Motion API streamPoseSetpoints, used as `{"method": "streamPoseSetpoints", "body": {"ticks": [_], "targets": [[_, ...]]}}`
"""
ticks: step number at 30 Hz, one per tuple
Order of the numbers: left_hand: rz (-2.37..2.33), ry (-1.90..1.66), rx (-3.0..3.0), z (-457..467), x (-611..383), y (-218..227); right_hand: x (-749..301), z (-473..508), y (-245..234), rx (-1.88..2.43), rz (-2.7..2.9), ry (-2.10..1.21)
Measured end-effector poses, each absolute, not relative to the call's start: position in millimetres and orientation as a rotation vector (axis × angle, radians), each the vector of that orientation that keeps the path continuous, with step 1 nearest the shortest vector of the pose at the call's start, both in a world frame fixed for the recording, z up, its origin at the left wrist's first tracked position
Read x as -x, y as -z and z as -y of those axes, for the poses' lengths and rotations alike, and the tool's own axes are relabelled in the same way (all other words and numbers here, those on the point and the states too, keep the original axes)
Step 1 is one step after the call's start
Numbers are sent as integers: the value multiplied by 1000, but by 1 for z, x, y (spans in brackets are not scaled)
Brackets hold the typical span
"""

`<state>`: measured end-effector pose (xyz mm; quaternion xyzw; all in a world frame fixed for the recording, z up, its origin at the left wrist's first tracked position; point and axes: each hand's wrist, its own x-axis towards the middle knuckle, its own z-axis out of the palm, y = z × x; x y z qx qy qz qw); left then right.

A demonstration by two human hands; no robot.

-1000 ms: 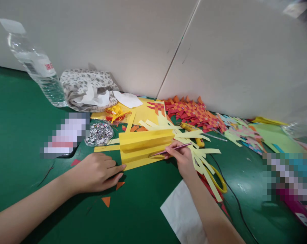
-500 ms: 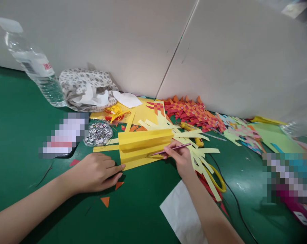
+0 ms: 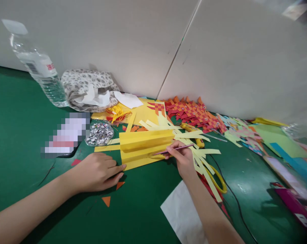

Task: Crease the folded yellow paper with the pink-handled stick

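A creased sheet of yellow paper (image 3: 138,144) lies in front of me on the green table, its folds running sideways. At its lower left corner, my left hand (image 3: 101,172) has index finger and thumb closed on the edge, with the other fingers curled. My right hand (image 3: 181,157) grips a thin purple pencil (image 3: 181,147), whose dark point rests on or just over the lower part of the sheet. Pale yellow paper strips (image 3: 201,159) spread out beside and beneath my right hand. Small orange paper scraps (image 3: 106,201) lie below my left hand.
Left are a water bottle (image 3: 41,73), a phone (image 3: 67,135) and a bag of googly eyes (image 3: 99,133). Woven red-orange paper fish (image 3: 191,112) pile against the wall. A yellow-handled cutter (image 3: 199,141), black cable (image 3: 232,193), white sheet (image 3: 181,211) and magenta object (image 3: 292,206) sit right.
The pencil point has slid slightly right along the yellow paper with my right hand. My left hand stays on the corner. The whole view has shifted a little.
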<state>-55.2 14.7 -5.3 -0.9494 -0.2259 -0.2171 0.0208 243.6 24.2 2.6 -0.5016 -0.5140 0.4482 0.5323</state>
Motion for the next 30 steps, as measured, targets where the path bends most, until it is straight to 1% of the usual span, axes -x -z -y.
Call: {"method": "streamPoseSetpoints", "body": {"ticks": [14, 30], "targets": [[685, 696, 2931, -15, 55, 5, -236, -29, -4, 1270, 1121, -1138], [695, 699, 2932, -15, 54, 5, -241, -29, 3, 1266, 1074, -1117]]}}
